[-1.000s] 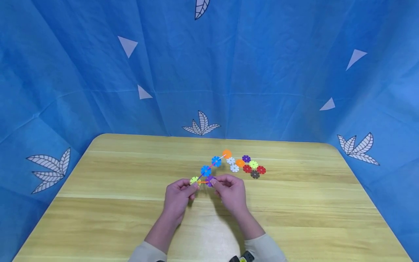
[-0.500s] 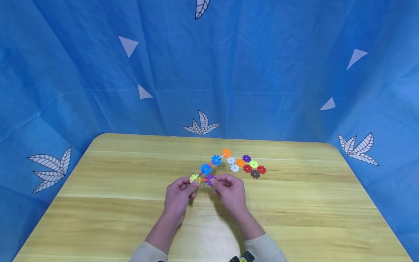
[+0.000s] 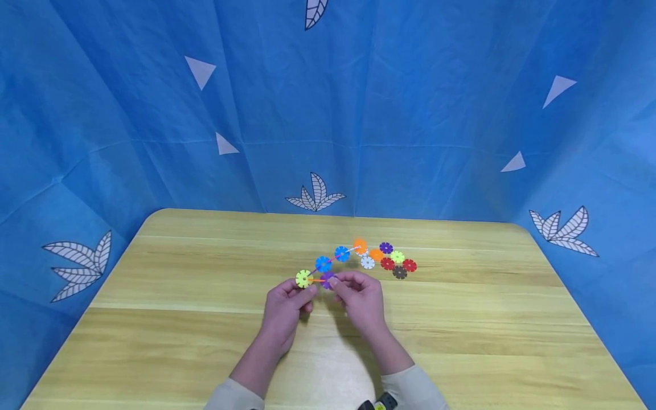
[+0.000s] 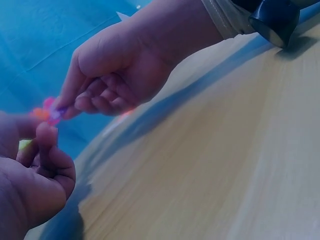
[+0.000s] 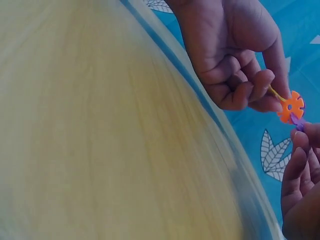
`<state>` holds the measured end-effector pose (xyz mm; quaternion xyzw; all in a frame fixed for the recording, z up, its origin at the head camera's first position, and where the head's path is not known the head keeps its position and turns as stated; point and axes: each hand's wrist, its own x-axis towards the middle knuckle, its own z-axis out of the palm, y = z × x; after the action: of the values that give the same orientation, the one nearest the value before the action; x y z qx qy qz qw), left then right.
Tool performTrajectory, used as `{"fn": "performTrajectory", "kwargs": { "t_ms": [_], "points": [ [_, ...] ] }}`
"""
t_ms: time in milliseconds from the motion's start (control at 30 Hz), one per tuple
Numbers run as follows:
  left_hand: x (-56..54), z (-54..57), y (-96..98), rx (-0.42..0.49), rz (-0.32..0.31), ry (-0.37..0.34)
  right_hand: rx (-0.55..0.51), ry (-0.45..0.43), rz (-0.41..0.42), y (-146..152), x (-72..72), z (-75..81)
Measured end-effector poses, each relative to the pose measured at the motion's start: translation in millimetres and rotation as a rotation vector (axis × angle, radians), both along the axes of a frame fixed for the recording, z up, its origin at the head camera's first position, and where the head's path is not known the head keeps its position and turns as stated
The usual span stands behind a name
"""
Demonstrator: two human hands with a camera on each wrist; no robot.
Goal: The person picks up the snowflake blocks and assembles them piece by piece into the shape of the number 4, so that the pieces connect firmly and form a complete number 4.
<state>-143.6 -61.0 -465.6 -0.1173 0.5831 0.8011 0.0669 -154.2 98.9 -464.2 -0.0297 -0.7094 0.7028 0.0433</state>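
Observation:
A chain of slotted plastic snowflake discs is held over the table in the head view. It runs from a yellow-green disc [image 3: 304, 279] through two blue discs [image 3: 323, 263] to an orange end disc [image 3: 360, 245], with edge-on discs linking them. My right hand [image 3: 363, 299] pinches a purple disc [image 3: 326, 280] between thumb and forefinger. An orange disc [image 5: 291, 106] joins the purple and yellow-green ones. At that orange disc's left edge, my left hand [image 3: 287, 310] pinches the chain, thumb tip just below the yellow-green disc, other fingers curled.
Loose discs lie on the wooden table [image 3: 487, 319] right of the chain: white [image 3: 367, 262], orange [image 3: 376, 255], purple [image 3: 386, 247], yellow-green [image 3: 397, 257], red [image 3: 409, 265] and dark brown [image 3: 400, 273]. A blue patterned cloth [image 3: 420, 114] hangs behind.
My left thumb has slid off the yellow-green disc rightward, toward the orange one. The chain's far end has swung right and down, overlapping a loose white disc. My right hand keeps its pinch.

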Motion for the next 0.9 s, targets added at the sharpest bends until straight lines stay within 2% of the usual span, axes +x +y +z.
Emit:
{"fn": "performTrajectory", "kwargs": {
  "t_ms": [133, 400, 733, 900],
  "points": [
    [1.0, -0.4, 2.8, 0.018, -0.039, 0.002, -0.015, 0.018, 0.011, -1.4, 0.8, 1.2],
    [1.9, -2.3, 7.1, 0.001, -0.060, 0.005, -0.023, 0.035, 0.020, -2.6, 0.9, 1.6],
    [2.0, -2.3, 9.0, -0.097, -0.051, 0.009, 0.014, 0.017, 0.040, -1.9, 0.7, -0.5],
    [1.5, -1.9, 10.4, -0.124, -0.015, 0.015, 0.030, 0.006, 0.056, -2.3, 1.4, -0.4]
  ]
}}
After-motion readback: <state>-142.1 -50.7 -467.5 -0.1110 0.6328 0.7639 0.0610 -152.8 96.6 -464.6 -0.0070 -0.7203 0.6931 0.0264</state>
